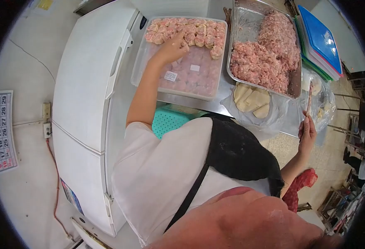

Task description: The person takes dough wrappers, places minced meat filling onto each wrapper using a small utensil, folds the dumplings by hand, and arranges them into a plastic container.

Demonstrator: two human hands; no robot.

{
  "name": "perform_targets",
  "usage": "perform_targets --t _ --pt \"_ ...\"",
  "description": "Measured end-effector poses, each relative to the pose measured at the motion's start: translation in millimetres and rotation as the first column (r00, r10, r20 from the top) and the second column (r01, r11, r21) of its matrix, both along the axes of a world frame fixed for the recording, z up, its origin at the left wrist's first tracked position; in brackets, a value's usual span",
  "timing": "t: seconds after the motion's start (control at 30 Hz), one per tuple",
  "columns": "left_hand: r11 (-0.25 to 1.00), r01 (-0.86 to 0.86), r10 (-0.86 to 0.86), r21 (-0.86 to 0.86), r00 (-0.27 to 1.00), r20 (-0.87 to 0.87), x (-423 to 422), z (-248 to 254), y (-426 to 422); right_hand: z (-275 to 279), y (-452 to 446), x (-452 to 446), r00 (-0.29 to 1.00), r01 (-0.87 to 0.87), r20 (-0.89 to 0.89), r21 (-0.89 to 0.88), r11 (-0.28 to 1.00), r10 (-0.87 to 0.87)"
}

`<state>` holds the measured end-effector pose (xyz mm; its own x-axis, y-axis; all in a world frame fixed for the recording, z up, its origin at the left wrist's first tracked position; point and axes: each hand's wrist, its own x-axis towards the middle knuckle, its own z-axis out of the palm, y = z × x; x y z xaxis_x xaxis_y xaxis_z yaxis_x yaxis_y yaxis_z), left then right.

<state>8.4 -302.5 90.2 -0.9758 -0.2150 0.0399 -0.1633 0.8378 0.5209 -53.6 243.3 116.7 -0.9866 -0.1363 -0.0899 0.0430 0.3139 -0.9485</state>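
My left hand (173,50) reaches over a clear plastic tub (136,72) and touches the dumplings (201,31) packed in its far part. Its fingers are stretched out and apart, and I make out nothing held in them. Wrapped meat dumplings stand in close rows on a translucent sheet (190,79) with more pink pieces showing beneath. Out to the right, my right hand (307,129) is closed around a thin, flat stick-like spreader (309,99) smeared with meat, pointing away from me. Near it lies a clear plastic bag (325,99) with pale pieces inside.
A metal tray (244,25) holds a large mound of ground meat (269,54). Round dough wrappers (251,99) lie on plastic before it. Coloured lids (321,39) lean at the right. A white refrigerator (91,83) stands left, and a green perforated basket (172,120) sits below the table.
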Motion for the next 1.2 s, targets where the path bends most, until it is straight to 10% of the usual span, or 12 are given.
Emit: perform_targets --t 0.2,0.3,0.5,0.7,1.0,1.2 --pt "0.999 -0.023 0.017 -0.032 0.986 -0.164 1.2 6.5 7.0 -3.6 7.1 8.0 0.999 0.044 0.008 0.019 0.999 -0.044" --pt "0.972 -0.183 0.180 0.148 0.983 0.036 11.6 26.9 14.7 -6.5 12.3 7.5 0.999 0.037 0.013 -0.009 0.999 -0.037" --pt "0.906 -0.381 0.399 -0.183 0.914 0.069 22.9 18.2 3.9 -11.5 14.9 7.7 0.999 0.039 0.021 -0.003 0.999 -0.039" --pt "0.954 -0.229 0.192 -0.191 0.962 -0.192 12.9 -1.4 10.2 -8.0 5.7 2.9 1.000 -0.016 0.002 0.004 1.000 0.016" --pt "0.924 -0.286 0.288 -0.254 0.957 -0.031 19.1 37.8 37.1 -7.2 8.9 8.1 1.000 -0.007 0.013 0.004 1.000 0.007" --pt "0.998 0.064 -0.064 -0.028 0.998 -0.021 -1.1 6.2 49.2 -7.8 10.4 11.0 1.000 0.009 0.020 0.010 1.000 -0.009"
